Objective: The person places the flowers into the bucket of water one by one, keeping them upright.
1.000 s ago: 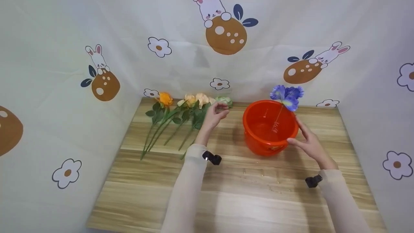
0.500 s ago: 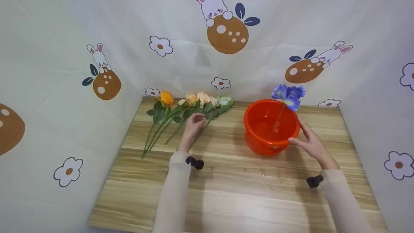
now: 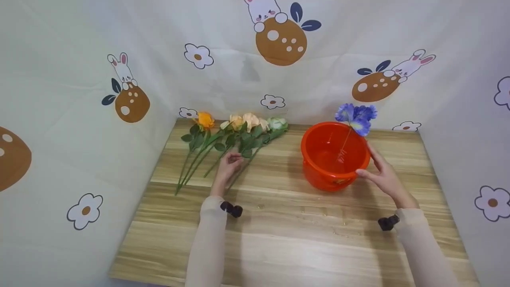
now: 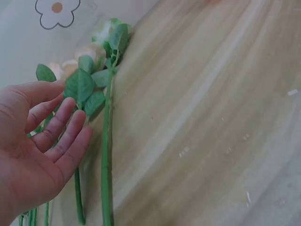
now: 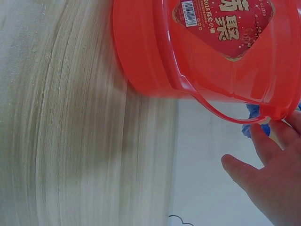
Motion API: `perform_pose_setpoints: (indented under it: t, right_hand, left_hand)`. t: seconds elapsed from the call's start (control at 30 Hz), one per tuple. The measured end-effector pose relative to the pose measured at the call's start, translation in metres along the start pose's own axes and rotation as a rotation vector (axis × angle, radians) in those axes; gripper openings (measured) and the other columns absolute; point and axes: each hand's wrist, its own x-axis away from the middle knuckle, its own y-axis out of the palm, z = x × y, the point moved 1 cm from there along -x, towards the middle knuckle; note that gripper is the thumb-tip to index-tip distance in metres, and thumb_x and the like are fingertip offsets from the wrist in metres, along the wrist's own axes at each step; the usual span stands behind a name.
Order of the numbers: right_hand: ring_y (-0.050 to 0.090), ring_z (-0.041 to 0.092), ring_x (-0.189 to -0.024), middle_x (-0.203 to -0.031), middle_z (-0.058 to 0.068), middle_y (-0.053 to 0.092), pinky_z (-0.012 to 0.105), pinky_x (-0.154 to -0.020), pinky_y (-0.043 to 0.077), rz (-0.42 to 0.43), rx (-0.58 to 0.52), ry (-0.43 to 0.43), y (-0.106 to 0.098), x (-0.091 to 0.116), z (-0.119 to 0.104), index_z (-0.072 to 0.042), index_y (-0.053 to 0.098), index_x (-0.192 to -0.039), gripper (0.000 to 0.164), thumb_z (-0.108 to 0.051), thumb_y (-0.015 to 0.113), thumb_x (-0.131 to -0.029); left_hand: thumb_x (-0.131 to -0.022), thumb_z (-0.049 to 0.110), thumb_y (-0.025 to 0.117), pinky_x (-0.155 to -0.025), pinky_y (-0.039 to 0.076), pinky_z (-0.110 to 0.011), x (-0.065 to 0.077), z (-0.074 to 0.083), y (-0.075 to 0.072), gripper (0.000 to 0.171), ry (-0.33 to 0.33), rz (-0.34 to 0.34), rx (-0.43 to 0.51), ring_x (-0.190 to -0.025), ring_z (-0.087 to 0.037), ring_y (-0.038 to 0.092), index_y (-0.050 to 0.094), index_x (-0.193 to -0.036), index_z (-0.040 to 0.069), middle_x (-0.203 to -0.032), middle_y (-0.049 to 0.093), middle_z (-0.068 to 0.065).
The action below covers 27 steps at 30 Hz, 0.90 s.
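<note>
My left hand hovers low over the flower stems, fingers loosely bent. In the left wrist view its fingers spread beside a leafy stem, and a longer green stem runs to its right. Cream roses lie beyond that hand, with a pale green flower beside them and an orange rose at far left. My right hand steadies the red bucket, fingers stretched along its right side and touching near the rim. One blue-purple iris leans out of the bucket, its stem inside.
Water drops dot the wooden table in front of the bucket. A printed fabric curtain closes off the back and both sides. The bucket's red handle hangs along its outside, below a printed label.
My left hand has moved left and toward me, from near the pale green flower down to the stems. The right hand stays at the bucket, which stands in place.
</note>
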Motion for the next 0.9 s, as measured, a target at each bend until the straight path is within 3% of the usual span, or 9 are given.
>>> perform_pose_setpoints:
  t: [0.17,0.3,0.4,0.5,0.67,0.9]
  right_hand:
    - [0.014,0.042,-0.152,-0.167,0.016,0.015,0.067,-0.119,0.015,0.001,0.002,0.002,0.000,0.000,0.000,-0.018,0.020,-0.160,0.091,-0.005,0.073,-0.088]
    - [0.014,0.040,-0.153,-0.167,0.015,0.015,0.065,-0.120,0.015,-0.004,0.000,0.014,0.000,0.000,-0.002,-0.019,0.021,-0.160,0.090,-0.007,0.074,-0.088]
    - [0.013,0.041,-0.152,-0.167,0.015,0.015,0.064,-0.120,0.015,-0.006,0.000,0.017,-0.001,0.000,-0.003,-0.018,0.020,-0.160,0.090,-0.007,0.073,-0.088]
    - [0.013,0.041,-0.152,-0.167,0.015,0.015,0.064,-0.120,0.015,-0.005,-0.001,0.021,-0.001,0.000,-0.004,-0.018,0.019,-0.160,0.090,-0.006,0.073,-0.088]
    - [0.013,0.041,-0.153,-0.167,0.013,0.014,0.065,-0.120,0.015,-0.006,-0.002,0.026,0.000,0.001,-0.003,-0.019,0.019,-0.160,0.091,-0.007,0.073,-0.088]
    - [0.012,0.039,-0.153,-0.168,0.012,0.013,0.064,-0.121,0.015,-0.011,0.015,0.040,0.000,0.000,0.001,-0.020,0.018,-0.160,0.090,-0.012,0.073,-0.090]
  left_hand:
    - [-0.093,-0.002,0.064,-0.079,0.053,-0.020,0.004,-0.007,-0.003,0.031,-0.009,0.008,0.032,-0.090,-0.006,0.062,0.056,-0.121,-0.013,-0.114,0.066,-0.027]
    - [-0.093,-0.004,0.061,-0.081,0.052,-0.017,0.007,-0.010,-0.005,0.033,-0.004,-0.017,0.041,-0.101,-0.016,0.065,0.055,-0.123,-0.013,-0.126,0.059,-0.034]
    - [-0.092,-0.006,0.061,-0.086,0.053,-0.020,0.008,-0.013,-0.007,0.034,0.032,-0.033,-0.020,-0.110,-0.030,0.065,0.055,-0.124,-0.015,-0.126,0.060,-0.035]
    - [-0.090,-0.006,0.063,-0.092,0.055,-0.029,0.008,-0.015,-0.007,0.034,0.080,-0.039,-0.137,-0.112,-0.039,0.064,0.059,-0.123,-0.014,-0.123,0.063,-0.033]
    - [-0.088,-0.007,0.066,-0.097,0.054,-0.040,0.009,-0.015,-0.005,0.035,0.088,-0.052,-0.270,-0.111,-0.039,0.065,0.063,-0.123,-0.009,-0.120,0.067,-0.028]
    - [-0.084,-0.011,0.068,-0.091,0.057,-0.037,0.010,-0.013,-0.002,0.038,0.057,-0.054,-0.320,-0.104,-0.036,0.068,0.064,-0.122,-0.007,-0.116,0.069,-0.026]
